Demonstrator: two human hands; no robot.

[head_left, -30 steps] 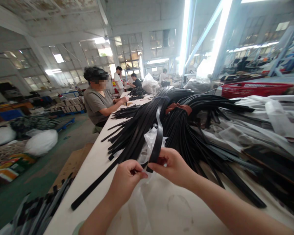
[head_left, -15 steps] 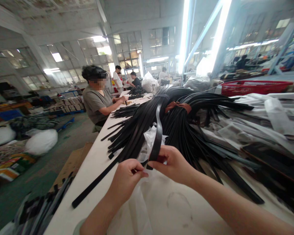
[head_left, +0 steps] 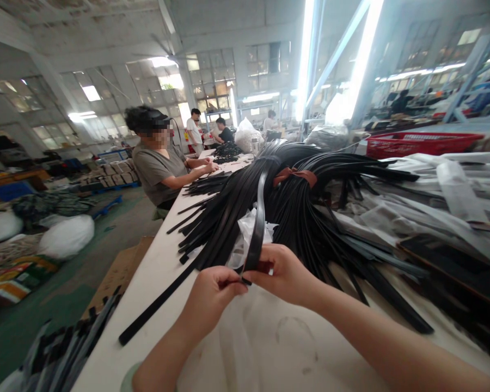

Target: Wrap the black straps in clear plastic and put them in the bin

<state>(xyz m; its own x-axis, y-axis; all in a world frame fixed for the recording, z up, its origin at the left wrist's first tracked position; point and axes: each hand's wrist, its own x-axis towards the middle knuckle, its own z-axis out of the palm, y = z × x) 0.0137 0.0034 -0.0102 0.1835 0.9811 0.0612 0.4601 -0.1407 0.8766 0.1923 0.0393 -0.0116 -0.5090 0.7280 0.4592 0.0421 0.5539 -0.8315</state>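
My right hand (head_left: pixel 283 272) pinches a black belt strap (head_left: pixel 258 228) close to its near end, thumb in front and fingers behind. From there the strap curves up and away over the pile. My left hand (head_left: pixel 214 294) is closed in a pinch right beside that end, its fingertips nearly meeting my right thumb; what lies between them is too small to make out. Crumpled clear plastic (head_left: pixel 249 226) sits behind the held strap. Large bundles of black straps (head_left: pixel 228 218) spread across the table, one bound with a brown tie (head_left: pixel 296 177).
The white table (head_left: pixel 147 305) carries a single strap (head_left: pixel 159 305) reaching toward its left edge. White plastic-wrapped pieces (head_left: pixel 453 185) and a red crate (head_left: pixel 422 144) are at right. A co-worker (head_left: pixel 155 163) handles small things along the table's left side. More straps (head_left: pixel 61 348) stand below the left edge.
My left hand has shifted slightly right, closing the small gap to the strap's end. The strap stays in my right hand. The co-worker's hands have moved a little.
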